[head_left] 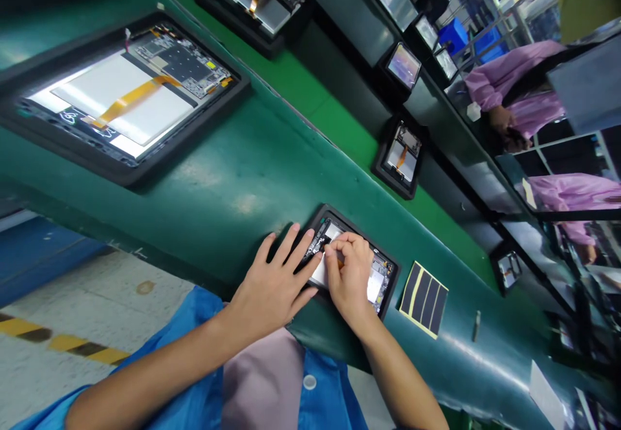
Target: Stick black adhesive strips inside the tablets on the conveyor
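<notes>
In front of me an opened tablet [375, 286] lies face down in a black padded tray [331, 211], its circuit board and pale battery showing. My left hand [272, 288] rests flat with fingers spread at the tray's left side, fingertips touching the tablet's edge. Over the tablet's middle, my right hand [352, 275] is closed, thumb and fingers pinched together close to a black patch on the tablet. Whatever is between those fingertips is too small to make out. An orange ribbon cable is mostly covered by this hand.
Right of the tray lies a yellow-edged sheet of black strips [424, 299]. A larger-looking opened tablet [130, 97] sits in its tray at left. Beyond the bench edge, a green conveyor [310, 116] carries further trays. People in pink sleeves [524, 81] work across the line.
</notes>
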Demonstrator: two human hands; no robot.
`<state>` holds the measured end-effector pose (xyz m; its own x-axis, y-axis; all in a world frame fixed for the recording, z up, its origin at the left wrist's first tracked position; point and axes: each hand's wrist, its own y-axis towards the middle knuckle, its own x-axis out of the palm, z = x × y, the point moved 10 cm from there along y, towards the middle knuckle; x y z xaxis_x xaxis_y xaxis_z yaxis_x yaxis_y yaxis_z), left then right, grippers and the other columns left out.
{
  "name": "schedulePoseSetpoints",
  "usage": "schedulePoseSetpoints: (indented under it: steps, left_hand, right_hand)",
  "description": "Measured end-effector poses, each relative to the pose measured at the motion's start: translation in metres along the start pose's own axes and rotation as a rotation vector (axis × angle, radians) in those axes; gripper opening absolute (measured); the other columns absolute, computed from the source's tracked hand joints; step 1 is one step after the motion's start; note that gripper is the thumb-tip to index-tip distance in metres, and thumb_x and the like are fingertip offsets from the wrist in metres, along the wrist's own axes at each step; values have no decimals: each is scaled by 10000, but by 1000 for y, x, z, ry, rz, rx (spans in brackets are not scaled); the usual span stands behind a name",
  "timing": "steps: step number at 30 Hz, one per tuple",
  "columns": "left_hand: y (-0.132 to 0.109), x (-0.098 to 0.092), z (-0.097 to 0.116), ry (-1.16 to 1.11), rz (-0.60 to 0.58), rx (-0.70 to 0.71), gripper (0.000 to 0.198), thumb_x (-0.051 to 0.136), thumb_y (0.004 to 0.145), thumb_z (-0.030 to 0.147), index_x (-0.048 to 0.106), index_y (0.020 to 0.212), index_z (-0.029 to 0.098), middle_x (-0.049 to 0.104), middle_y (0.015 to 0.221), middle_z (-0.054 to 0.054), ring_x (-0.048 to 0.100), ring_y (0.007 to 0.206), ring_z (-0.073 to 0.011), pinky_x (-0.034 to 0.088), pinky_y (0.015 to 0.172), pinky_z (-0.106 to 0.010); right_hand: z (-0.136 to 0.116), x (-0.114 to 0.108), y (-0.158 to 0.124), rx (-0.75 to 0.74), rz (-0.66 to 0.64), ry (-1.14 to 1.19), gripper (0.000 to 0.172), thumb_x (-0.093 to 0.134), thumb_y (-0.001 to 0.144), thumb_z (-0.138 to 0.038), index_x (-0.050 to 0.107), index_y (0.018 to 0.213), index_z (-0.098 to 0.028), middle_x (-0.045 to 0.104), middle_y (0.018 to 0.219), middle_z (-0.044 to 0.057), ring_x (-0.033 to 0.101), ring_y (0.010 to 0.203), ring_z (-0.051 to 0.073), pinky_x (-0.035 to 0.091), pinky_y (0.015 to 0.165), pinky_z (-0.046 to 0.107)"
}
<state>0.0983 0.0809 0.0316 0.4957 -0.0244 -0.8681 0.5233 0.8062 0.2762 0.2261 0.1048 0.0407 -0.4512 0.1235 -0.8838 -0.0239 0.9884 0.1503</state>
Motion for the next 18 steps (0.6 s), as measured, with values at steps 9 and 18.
schedulePoseSetpoints:
  steps: [9, 18]
  left_hand:
    - [6, -4, 3, 35, -12, 17, 508, 591, 972, 472, 640, 1400, 203, 474, 1588, -196, 415, 1464, -467, 375, 1103, -667]
    - [12, 2, -5, 15, -35, 2, 580, 531, 992, 513, 585, 1463, 178, 394, 1643, -181, 338, 1515, -463, 275, 1188, -680]
  right_hand:
    - [9, -31, -7, -21, 158, 128, 191, 542, 1025, -305, 560, 1203, -240, 602, 1197, 111, 577, 1151, 269, 460, 990, 481]
    - [13, -53, -61, -212, 80, 49, 205, 629, 966, -246, 588, 1167, -242, 637, 1122, 93, 621, 1037, 261, 496, 888, 444]
